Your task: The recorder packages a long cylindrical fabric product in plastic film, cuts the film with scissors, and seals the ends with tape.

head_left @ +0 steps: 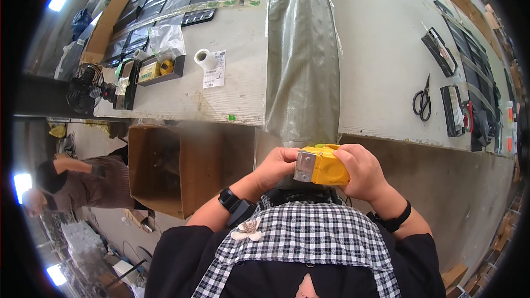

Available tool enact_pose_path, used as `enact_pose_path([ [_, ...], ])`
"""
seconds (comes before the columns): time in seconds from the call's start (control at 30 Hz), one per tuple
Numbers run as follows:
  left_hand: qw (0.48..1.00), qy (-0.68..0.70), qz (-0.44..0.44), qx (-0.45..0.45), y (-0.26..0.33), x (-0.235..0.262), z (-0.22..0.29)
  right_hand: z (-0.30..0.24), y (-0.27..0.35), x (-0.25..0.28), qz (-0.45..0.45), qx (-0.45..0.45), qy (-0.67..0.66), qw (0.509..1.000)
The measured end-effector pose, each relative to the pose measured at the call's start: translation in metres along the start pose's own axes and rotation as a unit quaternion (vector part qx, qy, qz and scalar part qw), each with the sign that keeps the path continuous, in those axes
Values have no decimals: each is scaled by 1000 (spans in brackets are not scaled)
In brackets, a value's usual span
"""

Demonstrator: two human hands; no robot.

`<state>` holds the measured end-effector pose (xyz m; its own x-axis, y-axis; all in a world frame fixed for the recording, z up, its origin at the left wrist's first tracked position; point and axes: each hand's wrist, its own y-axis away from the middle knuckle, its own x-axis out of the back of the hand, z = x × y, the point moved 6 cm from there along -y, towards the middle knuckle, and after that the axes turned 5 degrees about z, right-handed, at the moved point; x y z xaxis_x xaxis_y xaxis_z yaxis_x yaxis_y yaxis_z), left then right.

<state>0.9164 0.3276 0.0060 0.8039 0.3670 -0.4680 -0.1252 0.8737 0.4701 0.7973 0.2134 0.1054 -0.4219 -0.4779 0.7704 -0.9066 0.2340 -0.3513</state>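
Note:
Close to my body, a yellow tape measure (331, 169) with a grey metal end is held up at the near edge of the table. My right hand (361, 174) wraps round its right side, thumb and fingers closed on the case. At the metal end, my left hand (277, 166) is closed, its thumb and fingertips pinching there; the fingertips are partly hidden. Beneath and beyond both hands, a long grey-green plastic-wrapped bundle (302, 60) lies lengthwise over the table, its near end reaching the edge in front of me.
Black-handled scissors (422, 102) and tape dispensers (440, 51) lie on the table (381, 44) to the right. A paper label (215, 74), a white roll (205, 59) and a grey tray (165, 73) are at left. Below stands a cardboard box (190, 171); another person (91, 179) is beyond it.

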Motion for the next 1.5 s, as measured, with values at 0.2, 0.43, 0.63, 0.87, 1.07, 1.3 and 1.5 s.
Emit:
enact_pose_path([
  [0.2, 985, -47, 128, -106, 26, 19, 22, 0, 17, 18, -41, 6, 28, 999],
  [0.43, 916, 5, 386, -110, 80, 161, 25, 70, 60, 75, -14, -58, 141, 988],
  [0.63, 920, -126, 370, 37, -49, 214, -148, 140, 87, -47, -74, -127, 82, 986],
  [0.87, 979, -123, 75, 147, -124, 86, -143, 169, 121, -169, -82, -413, -126, 898],
  [1.07, 818, -564, 100, 50, -74, 97, -59, 163, 115, -161, 113, -336, -48, 934],
  [1.3, 438, -801, -27, -408, -56, -4, 107, 218, 170, -235, 187, -545, -58, 815],
  [1.5, 379, -736, -304, -472, -119, -36, 95, 157, 160, -235, 310, -695, -322, 563],
])
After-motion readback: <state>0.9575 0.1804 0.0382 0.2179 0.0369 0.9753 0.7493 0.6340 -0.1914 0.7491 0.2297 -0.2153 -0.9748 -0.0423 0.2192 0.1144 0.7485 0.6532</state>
